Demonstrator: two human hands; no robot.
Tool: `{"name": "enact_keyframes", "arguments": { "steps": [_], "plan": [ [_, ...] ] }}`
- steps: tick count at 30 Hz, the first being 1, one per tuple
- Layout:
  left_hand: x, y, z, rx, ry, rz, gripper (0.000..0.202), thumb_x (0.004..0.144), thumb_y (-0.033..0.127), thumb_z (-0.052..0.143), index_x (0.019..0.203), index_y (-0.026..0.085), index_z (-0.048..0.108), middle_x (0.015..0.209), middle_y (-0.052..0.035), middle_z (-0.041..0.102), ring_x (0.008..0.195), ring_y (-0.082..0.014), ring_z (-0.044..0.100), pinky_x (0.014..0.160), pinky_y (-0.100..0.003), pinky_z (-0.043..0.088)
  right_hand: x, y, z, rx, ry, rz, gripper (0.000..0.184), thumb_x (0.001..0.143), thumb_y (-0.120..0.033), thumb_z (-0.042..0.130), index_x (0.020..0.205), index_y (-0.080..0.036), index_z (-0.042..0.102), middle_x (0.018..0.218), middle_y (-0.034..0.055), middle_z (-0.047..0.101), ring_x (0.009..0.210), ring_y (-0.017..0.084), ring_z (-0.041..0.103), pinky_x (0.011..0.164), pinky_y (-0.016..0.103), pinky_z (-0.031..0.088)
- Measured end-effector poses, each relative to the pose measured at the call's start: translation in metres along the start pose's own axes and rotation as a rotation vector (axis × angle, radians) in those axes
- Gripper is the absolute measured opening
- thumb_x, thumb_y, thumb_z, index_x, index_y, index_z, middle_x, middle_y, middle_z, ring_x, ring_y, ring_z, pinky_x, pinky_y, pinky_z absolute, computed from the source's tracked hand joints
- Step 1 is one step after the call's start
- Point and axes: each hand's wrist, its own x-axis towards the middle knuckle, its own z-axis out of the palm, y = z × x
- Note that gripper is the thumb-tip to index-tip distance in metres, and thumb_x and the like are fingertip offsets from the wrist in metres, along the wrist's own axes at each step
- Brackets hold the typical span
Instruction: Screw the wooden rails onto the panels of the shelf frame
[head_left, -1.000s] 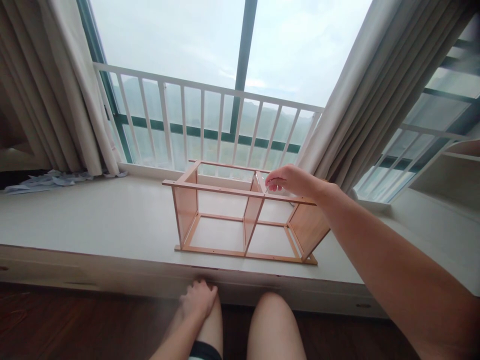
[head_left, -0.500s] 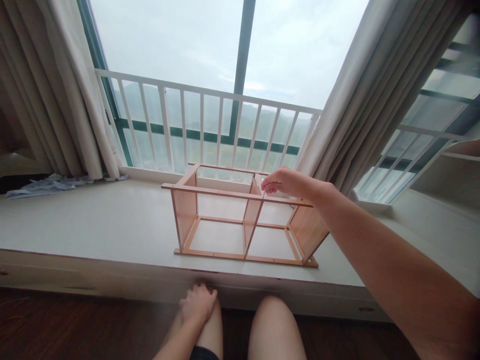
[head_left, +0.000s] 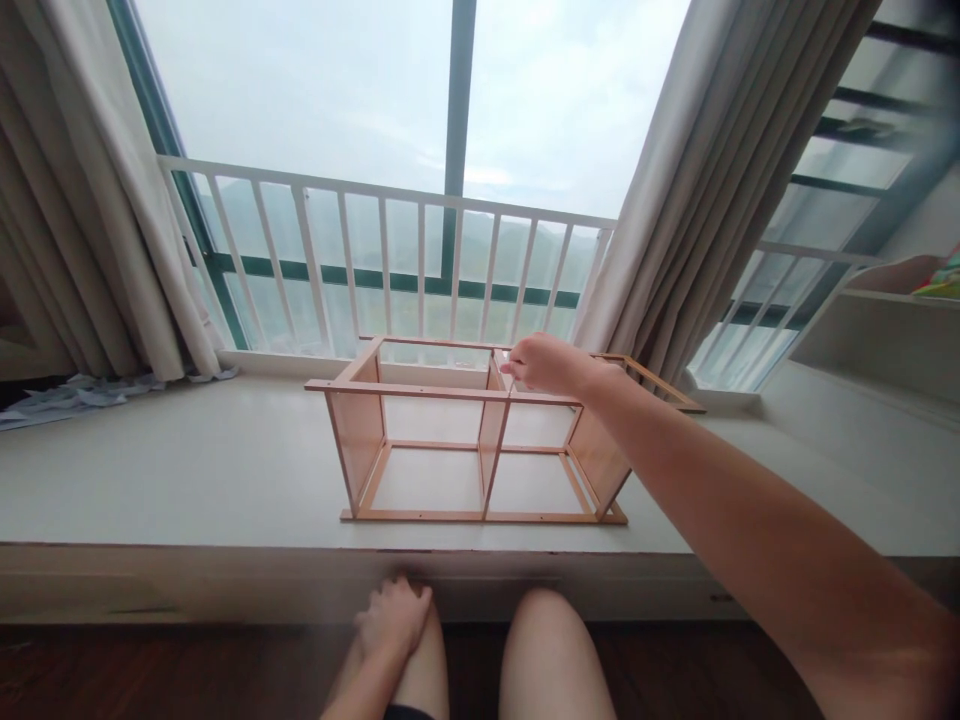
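Note:
A light wooden frame (head_left: pixel 420 392) with thin rails, two end panels and a middle divider stands on a white window ledge (head_left: pixel 187 470). My right hand (head_left: pixel 541 363) reaches over the frame's top and pinches closed at the top of the middle divider; what its fingertips hold is too small to make out. My left hand (head_left: pixel 394 617) rests curled on my left knee below the ledge, holding nothing.
Behind the frame run a white railing (head_left: pixel 375 260) and a large window. Curtains (head_left: pixel 697 190) hang on both sides. Crumpled paper or plastic (head_left: pixel 67 395) lies at the ledge's far left. A white shelf (head_left: pixel 885 330) stands at the right. Dark wood floor lies below.
My right hand has shifted slightly left along the frame's top, toward the divider. The view has swung a little right. My left hand has stayed on my knee.

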Motion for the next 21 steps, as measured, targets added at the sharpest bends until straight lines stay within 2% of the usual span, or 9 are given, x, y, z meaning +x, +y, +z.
{"name": "enact_keyframes", "arguments": {
  "steps": [3,5,11,16,18,21],
  "plan": [
    [0.001,0.0,0.0,0.01,-0.009,0.006,0.05,0.086,0.047,0.037,0.111,0.011,0.062,0.114,-0.0222,0.061,0.106,-0.0397,0.057,0.085,-0.059,0.045,0.001,-0.008,-0.001,-0.141,0.021,0.101,0.043,0.096,-0.044,0.047,0.076,-0.013,0.069,0.079,0.0147,0.069,0.072,0.022,0.063,0.065,0.03,0.038],
    [0.001,0.0,0.0,0.014,-0.019,0.001,0.051,0.086,0.048,0.038,0.112,0.011,0.063,0.115,-0.0224,0.06,0.107,-0.0395,0.057,0.086,-0.059,0.045,0.0,-0.013,-0.004,-0.135,0.006,0.122,0.041,0.096,-0.044,0.049,0.079,-0.013,0.069,0.081,0.0147,0.07,0.07,0.021,0.064,0.062,0.028,0.039],
    [-0.001,-0.001,-0.005,-0.004,-0.022,-0.009,0.051,0.086,0.048,0.039,0.113,0.012,0.063,0.115,-0.0218,0.061,0.107,-0.0386,0.057,0.087,-0.058,0.045,-0.004,-0.021,-0.009,-0.018,-0.069,0.148,0.039,0.097,-0.037,0.052,0.069,-0.014,0.066,0.068,0.0075,0.069,0.055,0.013,0.06,0.057,0.024,0.041],
    [-0.001,-0.001,-0.006,0.005,-0.033,-0.005,0.05,0.086,0.048,0.039,0.11,0.012,0.063,0.114,-0.0221,0.061,0.107,-0.0385,0.058,0.087,-0.059,0.045,-0.003,-0.022,-0.011,0.014,-0.001,0.178,0.043,0.096,-0.038,0.053,0.062,-0.013,0.064,0.061,0.0091,0.066,0.054,0.014,0.059,0.06,0.026,0.044],
    [0.0,0.0,-0.005,0.006,-0.03,-0.008,0.05,0.086,0.047,0.038,0.111,0.012,0.063,0.114,-0.0222,0.061,0.107,-0.0384,0.058,0.087,-0.059,0.045,-0.002,-0.019,-0.013,0.046,0.013,0.164,0.044,0.095,-0.039,0.052,0.06,-0.014,0.063,0.059,0.0082,0.065,0.052,0.013,0.058,0.058,0.026,0.044],
    [0.001,0.0,-0.002,0.008,-0.015,-0.005,0.051,0.086,0.048,0.038,0.11,0.012,0.063,0.113,-0.0224,0.061,0.107,-0.0387,0.058,0.087,-0.059,0.045,-0.002,-0.012,-0.014,0.122,-0.036,0.108,0.041,0.094,-0.033,0.053,0.059,-0.014,0.062,0.058,0.0049,0.065,0.05,0.011,0.057,0.058,0.023,0.044]
  ]
}}
